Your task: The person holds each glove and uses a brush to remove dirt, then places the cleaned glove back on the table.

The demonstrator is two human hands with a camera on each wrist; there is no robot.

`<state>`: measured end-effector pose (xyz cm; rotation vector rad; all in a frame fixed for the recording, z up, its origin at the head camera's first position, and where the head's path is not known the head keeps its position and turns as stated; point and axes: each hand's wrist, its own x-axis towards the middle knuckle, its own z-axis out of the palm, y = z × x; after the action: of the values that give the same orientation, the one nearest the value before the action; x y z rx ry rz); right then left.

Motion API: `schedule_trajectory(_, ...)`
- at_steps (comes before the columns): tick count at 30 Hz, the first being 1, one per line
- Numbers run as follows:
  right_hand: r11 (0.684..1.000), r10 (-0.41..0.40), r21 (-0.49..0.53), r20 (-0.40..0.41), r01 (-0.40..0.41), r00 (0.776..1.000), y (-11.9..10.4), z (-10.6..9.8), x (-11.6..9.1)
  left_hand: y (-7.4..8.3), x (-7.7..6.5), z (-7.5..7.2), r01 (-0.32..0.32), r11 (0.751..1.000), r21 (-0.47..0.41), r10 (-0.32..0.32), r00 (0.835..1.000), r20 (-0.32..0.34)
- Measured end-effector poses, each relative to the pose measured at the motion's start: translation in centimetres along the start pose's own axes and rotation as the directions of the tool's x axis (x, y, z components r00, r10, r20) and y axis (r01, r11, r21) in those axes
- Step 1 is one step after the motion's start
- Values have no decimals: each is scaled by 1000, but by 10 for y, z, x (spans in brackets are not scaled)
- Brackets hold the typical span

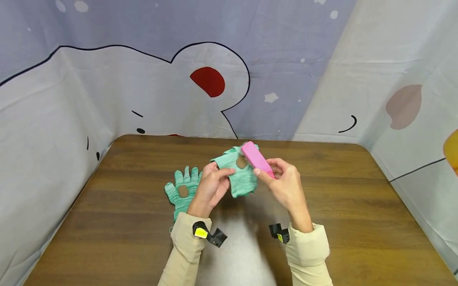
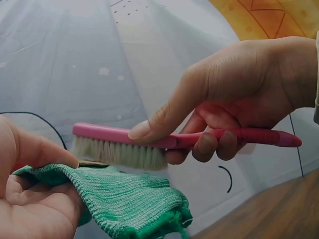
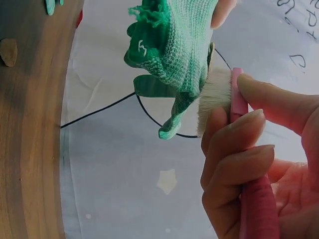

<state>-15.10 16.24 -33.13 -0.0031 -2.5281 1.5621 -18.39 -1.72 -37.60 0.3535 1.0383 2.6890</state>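
Note:
My left hand (image 1: 211, 186) pinches a green knitted glove (image 1: 243, 180) by its edge, thumb on top, and holds it up over the table. A brown oval patch (image 1: 241, 161) shows on the glove's upper face. My right hand (image 1: 288, 184) grips a pink brush (image 1: 255, 157) by its handle, the thumb pressed along its back. In the left wrist view the pale bristles (image 2: 117, 153) point down at the glove, right at its surface beside the patch. Frayed green threads (image 3: 149, 20) hang from one end of the glove in the right wrist view.
A second green glove (image 1: 182, 204) with a similar brown patch lies on the wooden table (image 1: 358, 206), left of my left hand and partly hidden by it. Printed cloth (image 1: 154, 87) stands behind and beside the table. Black bands with yellow marks sit at both wrists.

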Motion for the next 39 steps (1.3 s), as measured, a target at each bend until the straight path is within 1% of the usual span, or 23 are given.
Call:
schedule_trajectory(2,999,12,36,23,-13,1000,0,0,0,0,0,0,6,1000,-5,-6,1000,-7)
schedule_trajectory(7,993,4,116,58,-11,998,-4,-2,-2,0,0,0,8,1000,-8,-8,1000,-14)
schedule_trajectory(11,989,-12,148,74,1,997,-7,-4,-3,0,0,-1,4,1000,3,-4,1000,-9)
schedule_trajectory(16,990,-10,143,104,-5,994,-8,-4,-3,1,0,-1,1,1000,9,-1,1000,-3)
schedule_trajectory(23,991,5,129,149,-25,989,-5,0,-3,0,-1,0,3,1000,21,-2,1000,-27)
schedule_trajectory(31,995,1,94,159,-16,987,-4,3,-3,-1,-1,-1,-13,998,56,16,999,-47)
schedule_trajectory(36,996,7,81,161,-21,987,-3,4,-2,-1,-1,-2,-1,998,69,6,997,-75)
schedule_trajectory(39,997,20,66,148,-30,989,-2,2,-1,-2,0,-2,11,998,66,-5,996,-86)
